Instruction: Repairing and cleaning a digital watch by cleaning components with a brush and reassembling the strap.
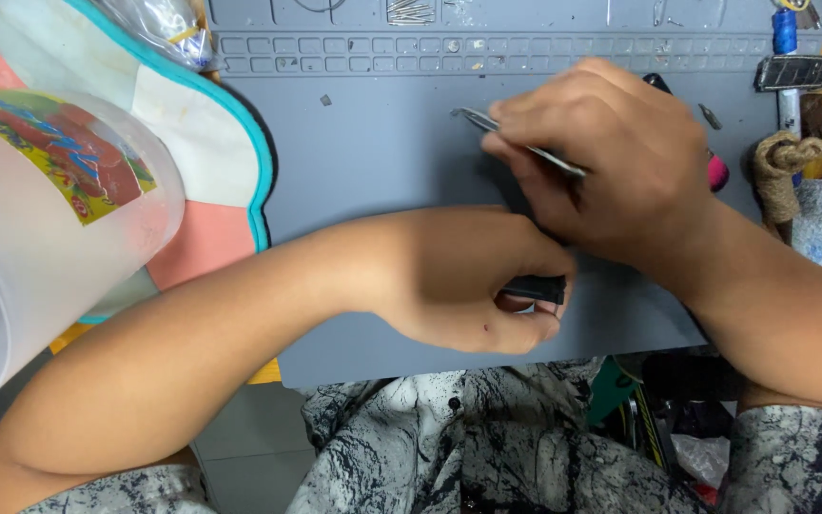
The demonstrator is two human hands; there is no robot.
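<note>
At the left edge a frosted plastic jug (45, 228) lies tilted toward the camera, bearing a rectangular label (59, 152) with a yellow border and a red and blue picture, set slanting on its wall. Behind it sits a fabric piece (211, 143) in white and pink panels with a teal rim, and above that a clear plastic bag (159, 27) of small parts in the top-left corner. A grey silicone work mat (382, 152) covers the middle of the bench, its far edge moulded into rows of little compartments (487, 55) holding specks and screws. The left hand (459, 281) rests on the mat near its front edge, fingers curled and closed on a small black rectangular part (535, 288), pinched between thumb and fingertips. The right hand (611, 167) crosses just above and beyond it, fingers drawn together and gripping metal tweezers (478, 119), whose tips point left over the mat; the shaft runs under the fingers and much of it is hidden by the hand. Behind the right hand a pink object (718, 173) peeks out. At the right edge stand a hammer (792, 76) with a blue handle and a twine-wrapped tool handle (782, 167). A patterned black-and-white shirt (487, 447) fills the foreground.
</note>
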